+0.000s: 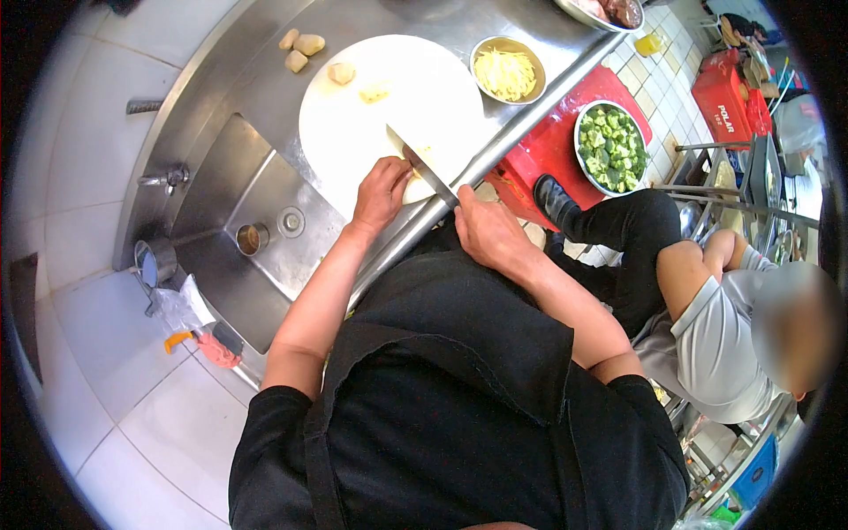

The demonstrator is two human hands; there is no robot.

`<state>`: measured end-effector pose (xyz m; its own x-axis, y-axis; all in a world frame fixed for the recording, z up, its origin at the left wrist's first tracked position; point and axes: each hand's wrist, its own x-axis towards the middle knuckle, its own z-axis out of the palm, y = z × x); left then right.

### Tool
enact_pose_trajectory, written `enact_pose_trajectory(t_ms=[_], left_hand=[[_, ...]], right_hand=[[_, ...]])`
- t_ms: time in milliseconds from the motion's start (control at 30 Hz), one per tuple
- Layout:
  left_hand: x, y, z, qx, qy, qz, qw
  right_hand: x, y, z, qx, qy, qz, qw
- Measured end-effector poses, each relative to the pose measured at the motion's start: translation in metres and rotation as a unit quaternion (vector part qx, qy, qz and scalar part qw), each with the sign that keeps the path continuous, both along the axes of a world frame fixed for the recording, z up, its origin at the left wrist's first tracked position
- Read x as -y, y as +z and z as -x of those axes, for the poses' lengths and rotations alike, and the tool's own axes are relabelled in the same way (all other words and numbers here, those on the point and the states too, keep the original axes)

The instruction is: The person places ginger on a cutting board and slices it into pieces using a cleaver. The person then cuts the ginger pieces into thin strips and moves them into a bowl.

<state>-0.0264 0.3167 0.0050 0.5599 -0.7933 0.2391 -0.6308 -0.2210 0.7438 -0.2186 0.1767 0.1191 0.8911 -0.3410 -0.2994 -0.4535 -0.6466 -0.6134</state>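
Observation:
My right hand (490, 228) is closed around the handle of a kitchen knife (427, 170). Its broad blade points away from me over a round white cutting board (442, 79). My left hand (382, 193) rests at the board's near edge, fingers curled down beside the blade on a pale yellow potato piece, mostly hidden by the fingers and knife. Farther back on the board lie a peeled potato (341, 73) and some cut potato (374, 92). Several more potatoes (308, 44) sit on the steel counter behind the board.
A metal bowl of potato strips (505, 72) stands right of the board. Below, a bowl of broccoli (611, 146) rests on a red surface (530, 168). A steel sink (265, 190) with a metal cup (252, 238) lies left. A seated person (720, 344) is close on my right.

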Motion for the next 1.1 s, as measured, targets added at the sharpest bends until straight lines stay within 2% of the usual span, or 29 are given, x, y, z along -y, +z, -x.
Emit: enact_pose_trajectory(t_ms=[300,500,567,1033,1100], left_hand=[[-0.003,-0.005,0.004,0.005,0.038,-0.024,0.999],[-0.001,-0.005,0.008,0.025,0.064,0.034,0.997],[-0.002,-0.007,0.009,0.019,0.071,0.048,0.996],[-0.004,-0.003,0.007,0.001,0.070,0.029,0.997],[-0.004,-0.003,0.007,0.000,0.068,0.026,0.997]], right_hand=[[0.001,-0.001,-0.006,-0.011,0.007,0.002,1.000],[0.001,-0.002,-0.008,0.007,0.004,0.020,1.000],[0.001,-0.003,-0.009,-0.004,-0.011,-0.007,1.000],[0.001,0.003,-0.020,-0.046,-0.017,-0.025,0.998],[0.002,0.000,-0.021,-0.013,0.003,-0.005,1.000]])
